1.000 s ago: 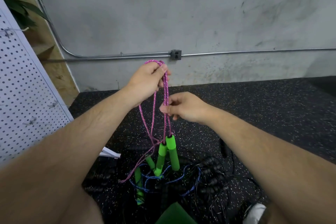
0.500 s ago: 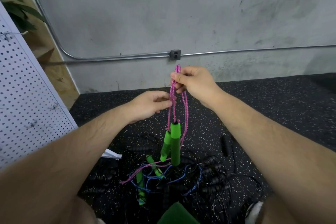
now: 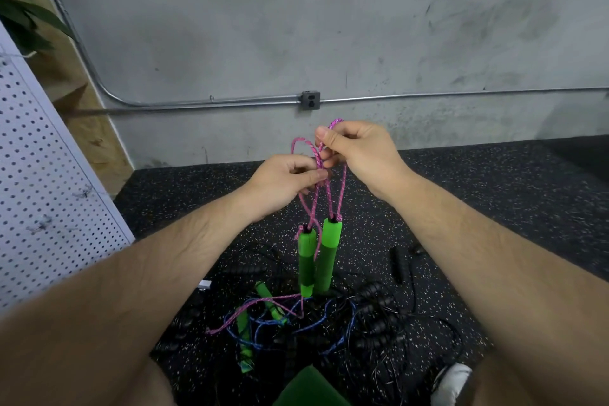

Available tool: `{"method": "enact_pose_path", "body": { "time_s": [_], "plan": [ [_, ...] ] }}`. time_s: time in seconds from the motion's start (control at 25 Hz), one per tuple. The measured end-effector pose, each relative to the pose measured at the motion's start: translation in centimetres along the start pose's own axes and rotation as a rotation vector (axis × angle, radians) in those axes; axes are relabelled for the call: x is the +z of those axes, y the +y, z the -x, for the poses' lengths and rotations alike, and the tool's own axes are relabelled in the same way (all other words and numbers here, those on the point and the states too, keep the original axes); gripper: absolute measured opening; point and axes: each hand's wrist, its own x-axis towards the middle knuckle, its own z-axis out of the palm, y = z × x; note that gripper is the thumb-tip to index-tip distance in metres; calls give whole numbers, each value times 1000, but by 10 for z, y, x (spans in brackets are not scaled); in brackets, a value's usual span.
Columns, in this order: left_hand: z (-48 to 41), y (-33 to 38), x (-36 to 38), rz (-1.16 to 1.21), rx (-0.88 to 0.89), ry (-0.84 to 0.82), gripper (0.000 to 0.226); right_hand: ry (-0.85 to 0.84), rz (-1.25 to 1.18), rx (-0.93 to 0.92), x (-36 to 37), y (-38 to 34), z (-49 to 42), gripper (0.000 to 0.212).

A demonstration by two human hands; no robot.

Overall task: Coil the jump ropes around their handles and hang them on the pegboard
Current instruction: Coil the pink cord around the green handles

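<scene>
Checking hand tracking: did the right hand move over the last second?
Yes. The right hand, pinching the pink jump rope, rose toward the wall outlet and shifted slightly right of it.

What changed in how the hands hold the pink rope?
The hands swapped places: the right hand rose and now pinches the top of the pink rope, while the left hand dropped beneath it and pinches the strands, a small loop standing above it. The two green handles hang side by side as before, and the rope's tail still trails into the pile of ropes.
</scene>
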Motion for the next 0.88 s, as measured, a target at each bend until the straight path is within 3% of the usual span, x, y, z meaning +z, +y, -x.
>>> {"method": "enact_pose_path", "body": {
  "time_s": [0.16,0.32,0.48,0.56,0.72,0.88],
  "plan": [
    [-1,9,-4,17,7,81,17,-43,100,17,-2,3,6,28],
    [-5,21,-16,119,53,218,17,-290,439,133,2,18,20,21],
    [-8,15,-23,110,60,220,16,-205,524,90,21,29,19,29],
    [-6,9,-27,104,31,186,17,-150,460,114,24,23,15,26],
    [4,-13,-28,-105,-25,-95,27,-61,225,157,17,5,6,21],
    [7,-16,-20,-17,-12,-42,17,-56,101,173,19,4,5,30]
  ]
}}
